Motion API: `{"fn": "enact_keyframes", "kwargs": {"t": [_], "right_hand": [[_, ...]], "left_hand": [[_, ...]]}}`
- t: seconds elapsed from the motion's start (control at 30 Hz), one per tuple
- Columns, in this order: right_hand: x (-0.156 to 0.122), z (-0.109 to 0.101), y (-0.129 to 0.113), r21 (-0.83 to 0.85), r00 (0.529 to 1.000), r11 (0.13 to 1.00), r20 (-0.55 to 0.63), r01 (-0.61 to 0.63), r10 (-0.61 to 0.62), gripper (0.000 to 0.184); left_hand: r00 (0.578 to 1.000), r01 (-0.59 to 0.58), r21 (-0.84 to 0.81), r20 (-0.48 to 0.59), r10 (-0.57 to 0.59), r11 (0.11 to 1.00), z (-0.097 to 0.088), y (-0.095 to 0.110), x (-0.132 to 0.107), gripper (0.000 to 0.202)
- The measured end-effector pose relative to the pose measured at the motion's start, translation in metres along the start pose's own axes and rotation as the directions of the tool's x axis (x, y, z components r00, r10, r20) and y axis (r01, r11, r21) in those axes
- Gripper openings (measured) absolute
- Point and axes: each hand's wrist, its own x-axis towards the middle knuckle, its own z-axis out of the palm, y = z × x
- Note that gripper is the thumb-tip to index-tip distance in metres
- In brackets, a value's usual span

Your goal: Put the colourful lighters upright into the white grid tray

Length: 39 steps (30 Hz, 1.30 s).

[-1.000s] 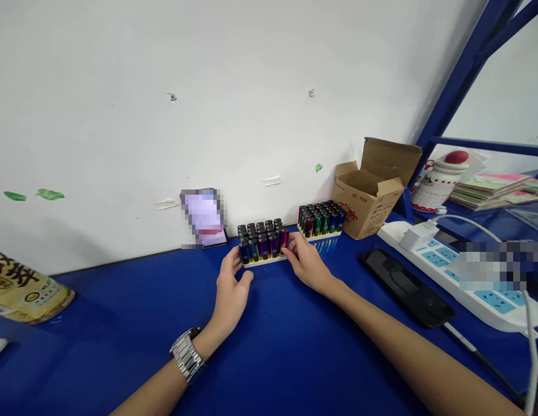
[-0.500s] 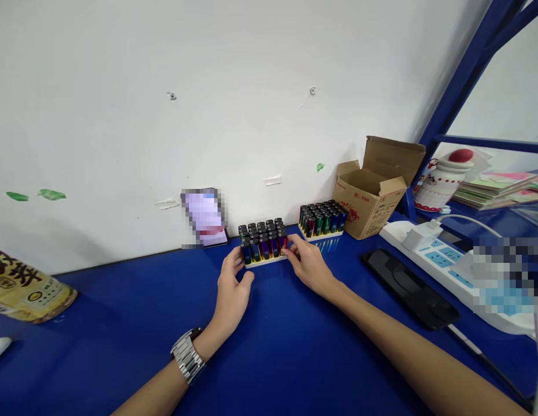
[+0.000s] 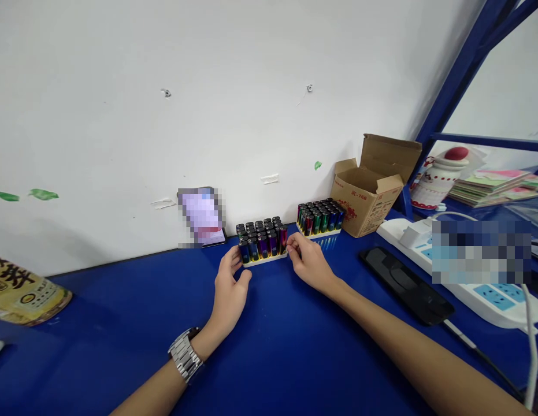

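A pale tray of several upright metallic lighters [image 3: 260, 241] stands on the blue table [image 3: 273, 346] near the white wall. My left hand [image 3: 230, 286], with a steel watch on its wrist, cups the tray's left end with curled fingers. My right hand [image 3: 307, 263] pinches the lighter at the tray's right front corner. A second tray of lighters [image 3: 319, 218] stands just to the right, untouched.
An open cardboard box [image 3: 369, 190] sits right of the second tray. A black flat device [image 3: 405, 286] and a white power strip [image 3: 468, 286] lie at the right. A phone [image 3: 201, 216] leans on the wall. A yellow package [image 3: 21, 289] lies far left.
Both hands stay on the near tray, barely shifting. The view has drifted slightly.
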Motion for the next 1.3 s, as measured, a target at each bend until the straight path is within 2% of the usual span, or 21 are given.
{"fn": "enact_keyframes", "kwargs": {"t": [0.17,0.5,0.67,0.73,0.87,1.03,1.17,1.3], "right_hand": [[0.001,0.003,-0.001,-0.018,1.000,1.000,0.013,0.001,-0.001,0.016],[0.002,0.003,0.000,-0.041,1.000,0.999,-0.006,-0.025,0.025,0.010],[0.001,0.001,-0.002,0.013,0.994,0.996,-0.064,-0.093,0.094,0.034],[0.001,0.002,-0.002,-0.012,0.995,0.995,-0.034,-0.097,0.096,0.042],[0.001,0.003,-0.005,-0.087,0.989,0.994,0.126,-0.071,0.082,0.054],[0.003,0.002,-0.005,-0.089,0.978,0.992,0.181,-0.089,0.104,0.062],[0.003,0.000,-0.006,-0.011,0.981,0.992,0.146,-0.126,0.127,0.063],[0.003,-0.002,-0.006,0.118,0.971,0.963,0.025,-0.241,0.239,0.058]], "left_hand": [[1.000,-0.011,-0.011,-0.008,0.011,1.000,0.000,-0.002,0.001,0.057],[1.000,-0.024,0.002,-0.003,0.024,1.000,0.001,-0.004,0.002,0.056],[0.999,-0.037,0.020,0.013,0.036,0.999,0.000,-0.001,0.000,0.055],[0.999,-0.043,0.029,0.011,0.043,0.999,0.000,0.000,0.000,0.053],[0.999,-0.030,0.061,-0.022,0.031,0.998,-0.002,0.001,0.007,0.053],[0.997,-0.038,0.156,0.073,0.026,0.987,-0.006,0.003,0.019,0.058],[0.996,-0.074,0.281,0.069,0.057,0.957,-0.008,0.009,0.020,0.054],[0.986,-0.158,0.366,0.114,0.125,0.917,-0.008,0.014,0.013,0.045]]}}
